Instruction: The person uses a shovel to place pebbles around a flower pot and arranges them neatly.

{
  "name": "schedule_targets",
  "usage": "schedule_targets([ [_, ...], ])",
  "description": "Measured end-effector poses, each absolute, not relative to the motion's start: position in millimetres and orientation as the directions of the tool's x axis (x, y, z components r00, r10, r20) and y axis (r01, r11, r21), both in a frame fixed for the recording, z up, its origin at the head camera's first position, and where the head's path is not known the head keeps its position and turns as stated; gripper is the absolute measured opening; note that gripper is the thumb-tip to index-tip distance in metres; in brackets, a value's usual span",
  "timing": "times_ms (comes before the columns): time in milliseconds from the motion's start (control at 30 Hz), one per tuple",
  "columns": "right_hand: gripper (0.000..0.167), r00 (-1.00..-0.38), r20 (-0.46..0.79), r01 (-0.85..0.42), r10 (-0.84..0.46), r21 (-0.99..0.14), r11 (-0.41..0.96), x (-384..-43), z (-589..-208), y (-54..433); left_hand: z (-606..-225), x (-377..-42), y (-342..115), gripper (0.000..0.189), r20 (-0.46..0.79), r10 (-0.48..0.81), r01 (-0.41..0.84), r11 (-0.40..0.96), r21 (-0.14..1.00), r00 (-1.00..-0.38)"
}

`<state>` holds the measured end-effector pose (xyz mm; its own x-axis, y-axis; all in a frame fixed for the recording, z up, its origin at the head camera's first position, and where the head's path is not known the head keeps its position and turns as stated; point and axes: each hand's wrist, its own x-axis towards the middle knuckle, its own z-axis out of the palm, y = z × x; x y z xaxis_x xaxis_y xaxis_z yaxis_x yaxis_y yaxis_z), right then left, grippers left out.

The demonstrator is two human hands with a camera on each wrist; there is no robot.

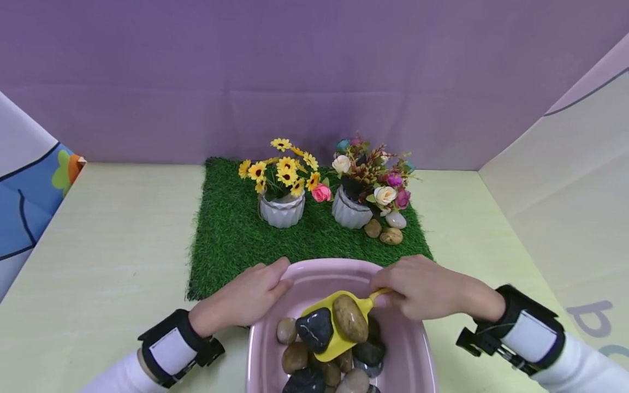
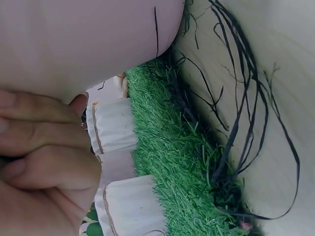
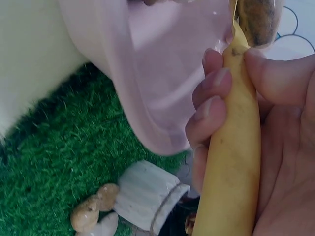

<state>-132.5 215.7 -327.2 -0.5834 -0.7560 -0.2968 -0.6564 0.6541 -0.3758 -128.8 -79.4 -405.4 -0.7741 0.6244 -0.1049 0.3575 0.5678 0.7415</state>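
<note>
A pale table (image 1: 118, 245) carries a green grass mat (image 1: 231, 234), which lies beyond the pink basin (image 1: 339, 266); taking clock directions from the basin's middle in the head view, the mat spreads at 12 o'clock. Two white pots stand on it: the pot of yellow flowers (image 1: 282, 213) at 11 o'clock, the pot of mixed flowers (image 1: 350, 210) at 12. The left hand (image 1: 250, 295) grips the basin's rim at 10 o'clock, its thumb inside and its fingers curled under the outer wall. The right hand (image 1: 417, 284), at 2 o'clock, is closed with fingers and thumb around the handle of a yellow scoop (image 1: 339, 348), whose blade lies over the middle of the basin. On the blade sit a brown stone (image 1: 350, 317) and a black stone (image 1: 315, 330), so the loading looks done for this scoopful, though the load is not yet clear of the rim. Many loose stones (image 1: 295, 357) lie in the basin toward 6 and 7 o'clock, so much scooping appears left. Three small stones (image 1: 391, 236) rest on the mat at 1 o'clock; whether they come from the basin cannot be told.
</note>
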Motion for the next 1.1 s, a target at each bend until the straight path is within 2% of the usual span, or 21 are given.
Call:
schedule_targets([
  [300,0.014,-0.597,-0.297,-0.655,-0.745,-0.355,0.667,-143,-314,223,-403,-128,-79,0.013,-0.123,0.62,0.322,0.555,0.767,-0.775],
  [600,0.015,-0.619,-0.269,-0.665,-0.738,-0.32,0.675,-153,-302,232,-405,-128,-79,0.011,-0.11,0.614,0.353,0.581,0.733,-0.782],
  [767,0.022,-0.659,-0.272,-0.629,-0.702,-0.314,0.712,-160,-298,242,-406,-128,-80,0.012,-0.107,0.607,0.366,0.6,0.711,-0.788],
  [1100,0.018,-0.744,-0.32,-0.485,-0.587,-0.345,0.804,-180,-290,269,-404,-127,-80,0.011,-0.128,0.613,0.35,0.596,0.722,-0.78],
])
